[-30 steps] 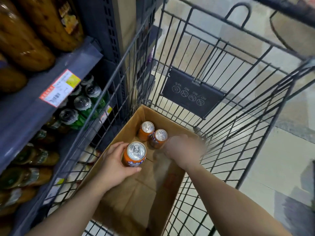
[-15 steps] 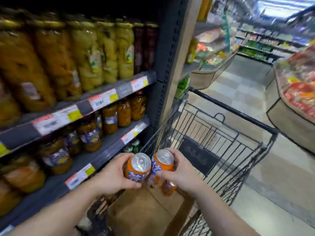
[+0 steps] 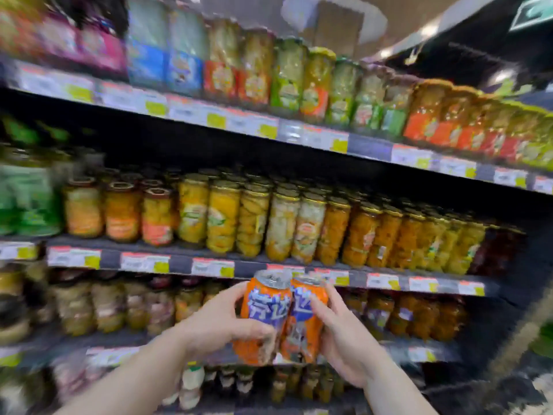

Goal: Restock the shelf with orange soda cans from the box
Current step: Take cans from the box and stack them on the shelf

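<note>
Low in the centre of the frame, the left hand (image 3: pixel 221 322) gripped one orange soda can (image 3: pixel 263 316) with fingers wrapped round its side, and the right hand (image 3: pixel 344 339) gripped a second orange can (image 3: pixel 305 322) just beside it; the two cans appeared to touch, though blur made this uncertain. Behind them stood a shelf edge (image 3: pixel 179 263) with price tags, and rows of jars (image 3: pixel 224 220) filled the middle of the frame.

Two cans (image 3: pixel 287 317) side by side, touching, before shelved jars (image 3: pixel 263 223); shelves (image 3: pixel 179 263) behind.
</note>
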Demonstrator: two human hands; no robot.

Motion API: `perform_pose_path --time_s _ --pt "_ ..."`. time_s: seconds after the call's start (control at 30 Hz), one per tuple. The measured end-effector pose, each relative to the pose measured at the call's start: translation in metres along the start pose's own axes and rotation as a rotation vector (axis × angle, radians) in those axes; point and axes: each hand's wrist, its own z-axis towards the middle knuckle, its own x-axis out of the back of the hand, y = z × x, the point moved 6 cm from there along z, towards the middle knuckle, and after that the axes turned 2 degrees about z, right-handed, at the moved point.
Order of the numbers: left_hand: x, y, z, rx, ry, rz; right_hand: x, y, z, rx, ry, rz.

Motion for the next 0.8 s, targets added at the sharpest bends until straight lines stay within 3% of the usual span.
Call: perform_pose_path --time_s 0.17,0.33,0.57,0.8 --pt "0.136 0.027 -0.128 -0.03 0.279 0.075 -0.191 0.03 0.037 0.117 -0.239 -0.121" --pt "0.284 0.043 -0.28 -0.022 0.577 0.165 -0.407 0.073 0.047 0.097 -0.57 -0.165" --pt "0.465 0.054 -0.467 -0.017 0.872 0.229 -0.667 0.133 0.05 -0.007 -0.718 -0.055" --pt "0.586 0.046 -0.553 0.012 1.007 0.242 -0.821 0.174 0.07 -0.08 -0.845 -0.07"
